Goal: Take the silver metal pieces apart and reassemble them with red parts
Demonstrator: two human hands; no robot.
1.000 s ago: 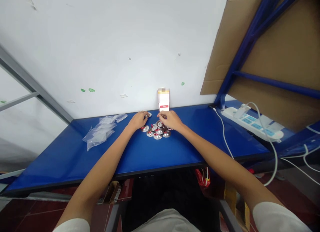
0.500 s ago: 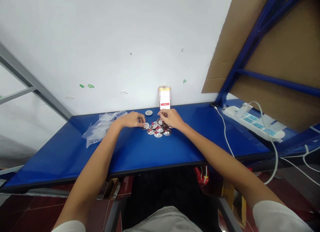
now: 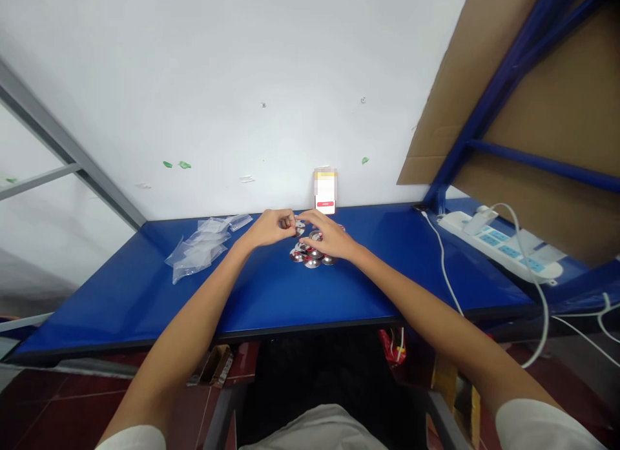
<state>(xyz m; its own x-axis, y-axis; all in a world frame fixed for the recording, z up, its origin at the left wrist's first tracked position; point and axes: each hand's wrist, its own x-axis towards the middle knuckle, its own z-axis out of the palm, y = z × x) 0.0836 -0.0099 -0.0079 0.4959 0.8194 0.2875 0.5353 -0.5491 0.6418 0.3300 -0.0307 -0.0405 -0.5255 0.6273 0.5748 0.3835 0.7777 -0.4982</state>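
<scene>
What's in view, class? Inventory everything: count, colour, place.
Discs: several, silver and red, mid-table
Bags: several, clear, table's left
Phone: one, white screen, against wall
Table: one, blue, centre
Power strip: one, white, right
Cables: several, white, right
Wall: one, white, behind
Cardboard: some, brown, upper right
Frames: two, blue right, grey left
Box: one, brown, lower left
Floor: one, reddish, below
Sleeves: two, white, bottom
Left grip: one, bare, at disc
Right grip: one, bare, over discs

No readable text; phone screen (image 3: 325,193) partly pixelated
</scene>
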